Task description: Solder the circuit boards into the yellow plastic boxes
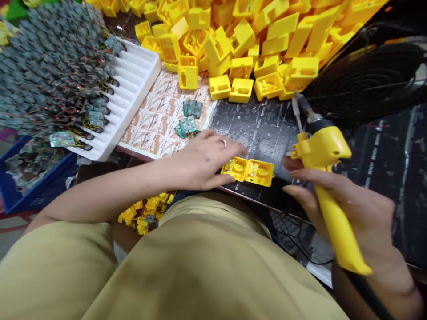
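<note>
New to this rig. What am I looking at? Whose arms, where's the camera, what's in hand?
No machine here: it's one picture from a camera worn on a person's head, looking forward and down at their own two bare hands, so the arms and the khaki clothing at the bottom are theirs.

The left hand, wearing a ring, lies spread on the bench, seeming to touch an open yellow plastic housing. The right hand grips what looks like a yellow soldering iron.

Under them is a black bench mat. Beyond it are a printed paper sheet with small green circuit boards on it, a heap of yellow housings, and a white foam tray beside a mass of wired boards.
</note>
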Action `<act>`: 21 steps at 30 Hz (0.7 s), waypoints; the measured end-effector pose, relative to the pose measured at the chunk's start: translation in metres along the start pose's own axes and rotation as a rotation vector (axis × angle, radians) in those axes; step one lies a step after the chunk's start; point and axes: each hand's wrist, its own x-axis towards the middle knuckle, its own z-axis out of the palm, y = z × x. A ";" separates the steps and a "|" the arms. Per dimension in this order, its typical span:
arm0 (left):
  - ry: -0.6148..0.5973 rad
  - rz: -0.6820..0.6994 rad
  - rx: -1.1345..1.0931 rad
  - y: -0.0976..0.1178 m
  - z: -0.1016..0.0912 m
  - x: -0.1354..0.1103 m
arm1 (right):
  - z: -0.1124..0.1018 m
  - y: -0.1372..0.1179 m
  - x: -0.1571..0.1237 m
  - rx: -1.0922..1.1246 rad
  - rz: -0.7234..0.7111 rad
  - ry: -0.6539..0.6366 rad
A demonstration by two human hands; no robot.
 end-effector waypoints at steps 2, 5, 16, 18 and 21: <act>-0.002 0.066 -0.029 0.006 0.011 -0.007 | 0.014 0.005 0.006 0.018 -0.097 -0.044; 0.060 0.106 -0.080 0.006 0.015 -0.018 | 0.021 0.010 0.010 0.020 -0.175 -0.106; 0.019 -0.012 0.083 -0.091 -0.036 -0.036 | 0.026 0.004 0.050 -0.076 -0.169 -0.008; 0.011 0.057 0.078 -0.095 -0.025 -0.029 | 0.039 0.004 0.060 -0.062 -0.196 -0.053; 0.102 0.018 -0.085 -0.101 -0.019 -0.017 | 0.048 0.004 0.066 -0.034 -0.189 -0.095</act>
